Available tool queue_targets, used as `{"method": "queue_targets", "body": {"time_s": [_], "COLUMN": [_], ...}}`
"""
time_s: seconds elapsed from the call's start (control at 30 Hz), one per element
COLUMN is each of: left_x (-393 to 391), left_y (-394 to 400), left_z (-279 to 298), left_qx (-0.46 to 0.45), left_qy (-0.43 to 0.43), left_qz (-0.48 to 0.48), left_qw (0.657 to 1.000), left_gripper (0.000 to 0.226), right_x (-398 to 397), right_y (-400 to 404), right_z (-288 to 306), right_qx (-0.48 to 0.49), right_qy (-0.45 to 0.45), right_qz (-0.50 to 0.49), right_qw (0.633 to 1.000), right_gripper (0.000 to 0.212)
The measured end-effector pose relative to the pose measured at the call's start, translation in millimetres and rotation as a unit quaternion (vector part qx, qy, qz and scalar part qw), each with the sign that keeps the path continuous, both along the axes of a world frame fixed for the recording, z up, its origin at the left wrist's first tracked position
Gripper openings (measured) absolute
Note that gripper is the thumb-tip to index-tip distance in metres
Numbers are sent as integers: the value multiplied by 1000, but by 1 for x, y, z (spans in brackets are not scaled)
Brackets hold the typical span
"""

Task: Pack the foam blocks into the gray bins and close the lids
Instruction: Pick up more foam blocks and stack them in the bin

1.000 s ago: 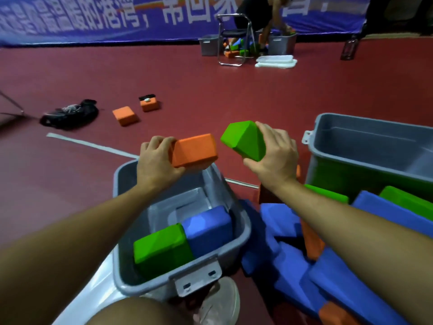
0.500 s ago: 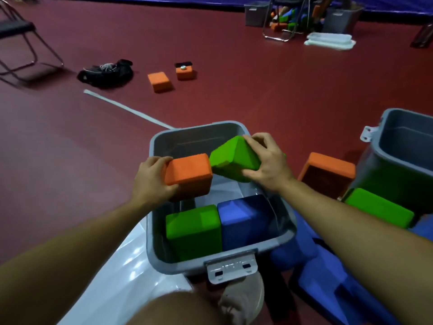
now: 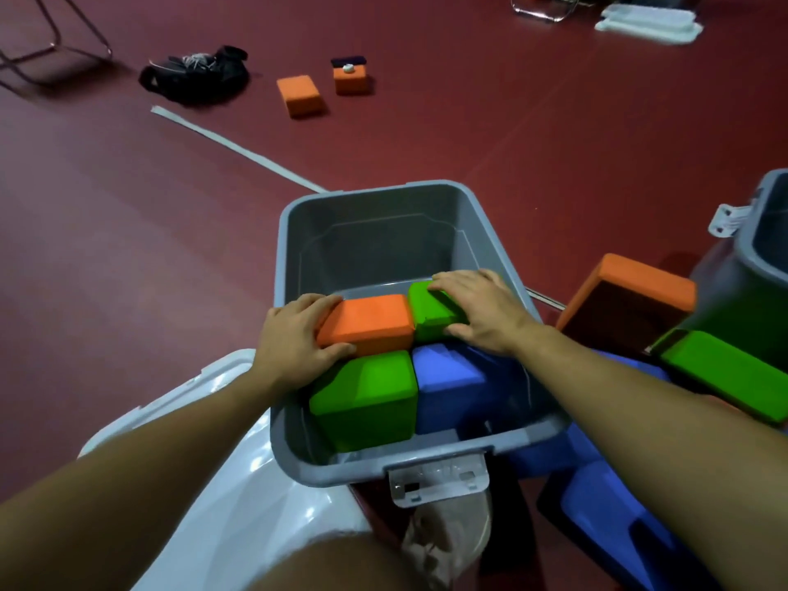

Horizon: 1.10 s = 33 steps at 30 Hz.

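Both blocks have come down into the gray bin (image 3: 503,266): left hand (image 3: 294,341) grips the orange block (image 3: 369,322), right hand (image 3: 482,311) the green block (image 3: 430,311) (four in; lower-right pile, lid remain).

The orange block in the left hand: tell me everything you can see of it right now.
The orange block is a matte, foam-looking brick with rounded edges, lying flat and slightly skewed inside the gray bin. The left hand grips its left end, fingers over the far edge, thumb along the near edge. Its right end abuts the small green block under the right hand. It sits just behind the larger green block.
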<state>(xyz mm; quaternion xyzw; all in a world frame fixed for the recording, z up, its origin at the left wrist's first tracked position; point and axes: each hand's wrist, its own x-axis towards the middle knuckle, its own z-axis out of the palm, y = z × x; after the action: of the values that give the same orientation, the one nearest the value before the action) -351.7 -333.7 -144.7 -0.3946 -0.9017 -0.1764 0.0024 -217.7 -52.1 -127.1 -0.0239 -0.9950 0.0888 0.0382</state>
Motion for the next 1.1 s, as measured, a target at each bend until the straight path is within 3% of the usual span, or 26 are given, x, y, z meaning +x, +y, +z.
{"method": "queue_targets", "body": {"time_s": [0.4,0.87,1.1], "left_x": [1,5,6], "left_y": [4,9,9], "left_z": [-4,-3,-5], "left_qx": [-73,-165,-169], "left_qy": [66,104,119], "left_qz": [-12,-28,-45], "left_qw": [995,980,977], "left_gripper": [80,58,80], "right_x": [7,8,20], "right_y": [-5,-12,-6], "right_z": [-17,-29,-41], "right_qx": [25,32,-5], "right_qy": [-54,-77,-70], "right_qz": [-11,-8,1], "right_qw": [998,997,998], "right_gripper": [67,64,75]}}
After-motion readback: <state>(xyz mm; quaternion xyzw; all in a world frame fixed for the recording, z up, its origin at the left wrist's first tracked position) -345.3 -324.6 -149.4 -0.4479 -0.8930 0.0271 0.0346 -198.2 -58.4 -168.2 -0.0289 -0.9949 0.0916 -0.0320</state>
